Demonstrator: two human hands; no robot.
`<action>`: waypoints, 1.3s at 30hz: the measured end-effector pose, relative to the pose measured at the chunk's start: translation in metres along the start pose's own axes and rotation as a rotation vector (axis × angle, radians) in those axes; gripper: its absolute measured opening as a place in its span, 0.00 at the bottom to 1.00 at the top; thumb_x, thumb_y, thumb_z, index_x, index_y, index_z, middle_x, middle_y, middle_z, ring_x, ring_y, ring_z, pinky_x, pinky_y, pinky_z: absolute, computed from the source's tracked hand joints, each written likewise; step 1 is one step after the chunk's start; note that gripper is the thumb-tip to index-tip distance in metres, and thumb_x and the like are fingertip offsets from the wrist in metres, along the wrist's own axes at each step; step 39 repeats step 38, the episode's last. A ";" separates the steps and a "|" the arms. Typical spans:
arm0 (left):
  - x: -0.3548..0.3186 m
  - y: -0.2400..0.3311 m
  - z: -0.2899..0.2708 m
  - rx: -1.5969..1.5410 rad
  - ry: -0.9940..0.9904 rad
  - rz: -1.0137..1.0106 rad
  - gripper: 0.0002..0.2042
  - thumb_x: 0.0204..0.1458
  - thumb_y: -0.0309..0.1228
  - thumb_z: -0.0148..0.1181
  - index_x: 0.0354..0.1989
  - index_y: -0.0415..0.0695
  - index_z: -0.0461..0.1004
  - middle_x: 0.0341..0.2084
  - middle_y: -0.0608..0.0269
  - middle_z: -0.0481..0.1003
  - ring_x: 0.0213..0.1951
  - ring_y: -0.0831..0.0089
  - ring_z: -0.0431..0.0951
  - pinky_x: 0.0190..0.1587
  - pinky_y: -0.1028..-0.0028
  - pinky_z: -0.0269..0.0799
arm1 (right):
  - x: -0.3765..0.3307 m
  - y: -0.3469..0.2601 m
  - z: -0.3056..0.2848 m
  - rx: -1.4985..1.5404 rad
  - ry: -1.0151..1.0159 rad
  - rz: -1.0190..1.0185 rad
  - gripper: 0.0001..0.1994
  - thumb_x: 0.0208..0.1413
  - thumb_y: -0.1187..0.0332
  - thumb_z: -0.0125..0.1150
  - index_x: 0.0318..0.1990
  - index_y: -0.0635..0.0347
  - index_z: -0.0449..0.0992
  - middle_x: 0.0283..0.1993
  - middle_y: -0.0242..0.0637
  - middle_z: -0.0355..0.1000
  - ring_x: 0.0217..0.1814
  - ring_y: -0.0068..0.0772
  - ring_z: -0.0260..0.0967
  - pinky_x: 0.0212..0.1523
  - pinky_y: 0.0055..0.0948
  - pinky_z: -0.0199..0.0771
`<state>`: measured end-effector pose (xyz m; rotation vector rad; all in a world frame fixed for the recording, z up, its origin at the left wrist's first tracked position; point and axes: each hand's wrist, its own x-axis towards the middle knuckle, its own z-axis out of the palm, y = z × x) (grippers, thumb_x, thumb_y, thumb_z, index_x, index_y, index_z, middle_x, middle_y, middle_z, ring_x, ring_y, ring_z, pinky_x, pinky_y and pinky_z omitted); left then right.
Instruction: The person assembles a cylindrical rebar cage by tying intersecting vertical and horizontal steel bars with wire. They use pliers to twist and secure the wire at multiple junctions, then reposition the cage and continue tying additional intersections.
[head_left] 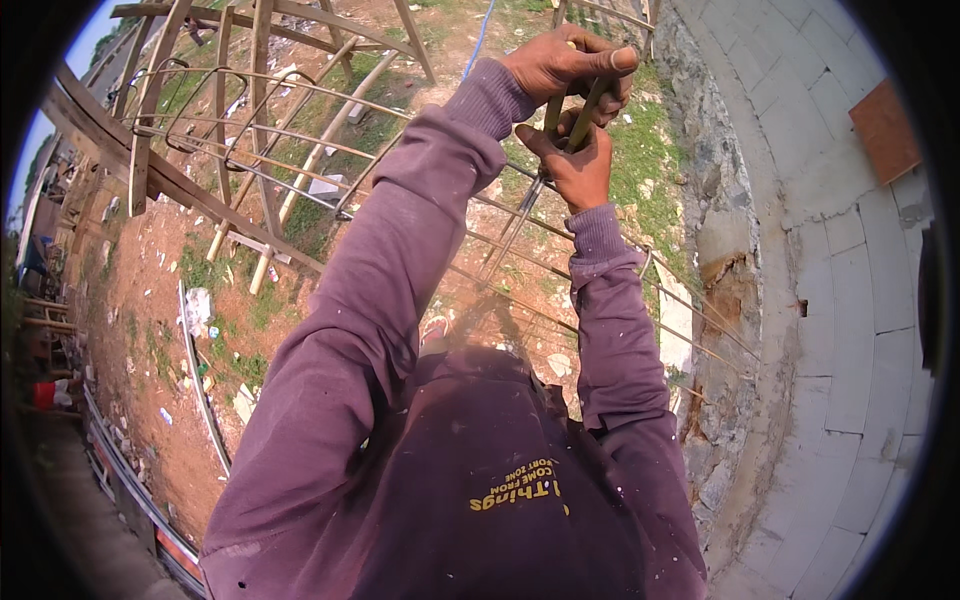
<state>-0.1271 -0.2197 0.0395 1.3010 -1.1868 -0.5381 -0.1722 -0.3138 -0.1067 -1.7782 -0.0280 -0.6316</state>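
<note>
Both my hands are closed around a pair of pincers with long olive-green handles (592, 112). My left hand (570, 68) wraps the upper handle ends, thumb pointing right. Just below it, my right hand (578, 165) grips lower down, nearer the jaws. The dark metal jaw end (530, 193) reaches down to a crossing of steel bars in a long rebar cage (560, 268). Whether the jaws pinch a tie wire there is too small to tell. The cage runs from upper left to lower right, beneath my forearms.
Wooden posts and rails (215, 100) prop the cage's far left part, where bent stirrups (205, 120) hang. A grey block wall (835, 300) with a rough concrete footing (715, 200) stands close on the right. Littered reddish soil (150, 300) and a long metal bar (200, 375) lie left.
</note>
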 end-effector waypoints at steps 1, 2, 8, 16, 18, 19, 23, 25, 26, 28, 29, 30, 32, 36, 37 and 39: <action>-0.001 -0.002 -0.009 -0.112 -0.025 0.020 0.32 0.50 0.64 0.59 0.28 0.39 0.78 0.21 0.61 0.76 0.26 0.70 0.79 0.34 0.68 0.80 | 0.001 -0.001 -0.009 0.105 -0.108 0.023 0.22 0.48 0.60 0.76 0.43 0.64 0.73 0.32 0.27 0.70 0.34 0.20 0.67 0.36 0.24 0.70; 0.003 -0.005 -0.019 -0.201 0.056 -0.023 0.32 0.52 0.64 0.57 0.28 0.40 0.78 0.21 0.61 0.76 0.26 0.70 0.79 0.34 0.67 0.79 | 0.008 -0.004 -0.017 0.251 -0.198 -0.032 0.21 0.50 0.60 0.74 0.44 0.63 0.72 0.33 0.27 0.71 0.34 0.20 0.68 0.37 0.24 0.71; 0.024 -0.036 -0.020 -0.071 0.853 0.033 0.29 0.60 0.62 0.46 0.23 0.47 0.68 0.11 0.69 0.63 0.13 0.76 0.65 0.18 0.74 0.66 | 0.015 -0.022 -0.018 0.429 0.025 -0.051 0.22 0.67 0.51 0.51 0.50 0.65 0.68 0.42 0.45 0.77 0.44 0.35 0.77 0.47 0.32 0.76; -0.027 -0.008 -0.012 -0.629 0.755 0.140 0.27 0.64 0.57 0.42 0.17 0.54 0.52 0.09 0.76 0.47 0.10 0.80 0.45 0.14 0.76 0.44 | -0.030 -0.064 -0.049 0.599 -0.298 0.013 0.28 0.68 0.55 0.49 0.69 0.58 0.52 0.46 0.48 0.75 0.40 0.36 0.78 0.40 0.31 0.79; -0.044 -0.006 0.002 -0.680 0.556 0.127 0.26 0.64 0.58 0.41 0.22 0.51 0.60 0.15 0.69 0.61 0.19 0.74 0.64 0.25 0.72 0.63 | -0.061 -0.077 -0.048 0.308 -0.501 0.117 0.27 0.68 0.58 0.52 0.69 0.56 0.54 0.41 0.41 0.76 0.32 0.27 0.77 0.31 0.23 0.78; -0.049 -0.006 0.017 -0.657 0.622 0.157 0.26 0.64 0.58 0.40 0.24 0.50 0.64 0.19 0.65 0.66 0.24 0.71 0.69 0.31 0.70 0.68 | -0.076 -0.079 -0.041 0.265 -0.425 0.173 0.23 0.67 0.62 0.54 0.66 0.57 0.60 0.31 0.32 0.72 0.22 0.17 0.68 0.20 0.17 0.67; -0.120 0.003 0.019 -0.131 0.732 0.118 0.24 0.67 0.50 0.42 0.51 0.38 0.71 0.46 0.51 0.76 0.49 0.65 0.77 0.53 0.67 0.70 | -0.139 -0.074 -0.028 0.215 -0.248 0.402 0.18 0.68 0.57 0.51 0.54 0.62 0.69 0.22 0.29 0.66 0.15 0.16 0.62 0.13 0.20 0.61; -0.180 -0.009 0.017 -0.151 0.777 -0.010 0.18 0.64 0.43 0.53 0.41 0.37 0.75 0.34 0.56 0.79 0.35 0.69 0.80 0.43 0.72 0.73 | -0.140 -0.061 -0.037 -0.246 -0.278 0.496 0.19 0.62 0.58 0.59 0.50 0.65 0.69 0.23 0.39 0.69 0.19 0.32 0.67 0.25 0.37 0.66; -0.212 -0.018 0.019 -0.189 0.750 -0.103 0.16 0.64 0.41 0.53 0.39 0.37 0.74 0.31 0.56 0.79 0.32 0.70 0.80 0.40 0.72 0.74 | -0.142 -0.054 -0.040 -0.441 -0.330 0.540 0.19 0.61 0.58 0.60 0.48 0.65 0.69 0.23 0.42 0.69 0.21 0.37 0.68 0.27 0.41 0.66; -0.278 -0.040 0.033 -0.167 0.672 -0.205 0.15 0.63 0.39 0.54 0.35 0.37 0.73 0.27 0.57 0.77 0.29 0.70 0.79 0.37 0.70 0.75 | -0.167 -0.047 -0.034 -0.423 -0.216 0.298 0.18 0.61 0.57 0.59 0.46 0.65 0.68 0.22 0.41 0.67 0.24 0.40 0.68 0.28 0.40 0.65; -0.315 -0.053 0.044 -0.210 0.655 -0.281 0.14 0.62 0.38 0.55 0.35 0.37 0.73 0.26 0.57 0.77 0.29 0.70 0.79 0.36 0.70 0.75 | -0.183 -0.045 -0.030 -0.308 -0.214 0.353 0.18 0.62 0.57 0.59 0.46 0.64 0.68 0.22 0.40 0.67 0.23 0.38 0.68 0.28 0.39 0.65; -0.356 -0.069 0.049 -0.246 0.572 -0.362 0.14 0.62 0.38 0.55 0.34 0.37 0.73 0.26 0.56 0.77 0.29 0.70 0.79 0.35 0.70 0.75 | -0.203 -0.045 -0.021 -0.186 -0.229 0.420 0.18 0.62 0.57 0.59 0.46 0.64 0.68 0.22 0.39 0.66 0.23 0.37 0.68 0.27 0.38 0.65; -0.439 -0.117 0.068 -0.405 0.673 -0.607 0.13 0.61 0.37 0.56 0.34 0.39 0.73 0.26 0.57 0.77 0.28 0.70 0.79 0.33 0.71 0.75 | -0.244 -0.043 0.002 -0.022 -0.149 0.633 0.17 0.64 0.56 0.56 0.47 0.62 0.69 0.20 0.34 0.64 0.19 0.28 0.65 0.24 0.32 0.63; -0.609 -0.235 0.117 -0.078 0.920 -1.239 0.16 0.55 0.42 0.65 0.32 0.40 0.72 0.23 0.60 0.77 0.24 0.69 0.78 0.30 0.72 0.74 | -0.317 -0.029 0.049 0.001 0.032 0.648 0.17 0.66 0.54 0.52 0.41 0.62 0.72 0.19 0.30 0.63 0.16 0.22 0.62 0.19 0.26 0.62; -0.650 -0.253 0.125 0.119 0.738 -1.096 0.16 0.52 0.43 0.68 0.34 0.42 0.73 0.24 0.58 0.78 0.24 0.66 0.78 0.31 0.70 0.75 | -0.331 -0.023 0.057 -0.022 0.077 0.649 0.18 0.67 0.53 0.52 0.40 0.62 0.72 0.18 0.29 0.63 0.15 0.22 0.61 0.18 0.24 0.62; -0.681 -0.274 0.126 0.098 0.740 -1.011 0.16 0.52 0.43 0.68 0.34 0.42 0.73 0.24 0.58 0.78 0.24 0.66 0.78 0.31 0.70 0.75 | -0.345 -0.017 0.060 0.080 0.134 0.598 0.18 0.67 0.53 0.52 0.39 0.61 0.73 0.18 0.29 0.63 0.15 0.21 0.62 0.17 0.24 0.62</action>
